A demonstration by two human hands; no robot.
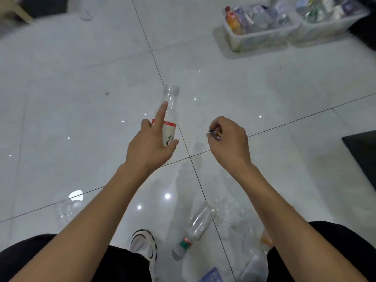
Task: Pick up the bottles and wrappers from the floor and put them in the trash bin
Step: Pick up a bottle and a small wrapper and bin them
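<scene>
My left hand point(149, 147) holds a bottle point(169, 119) and my right hand point(230, 139) pinches a small wrapper point(214, 134). The bin point(258, 40) is well apart, already part full. A clear bottle point(198, 224) and more wait by my feet.

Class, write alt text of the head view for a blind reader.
The left hand holds a bottle and the right hand pinches a wrapper above a tiled floor. A second bottle lies by a shoe; baskets of bottles stand ahead.
</scene>
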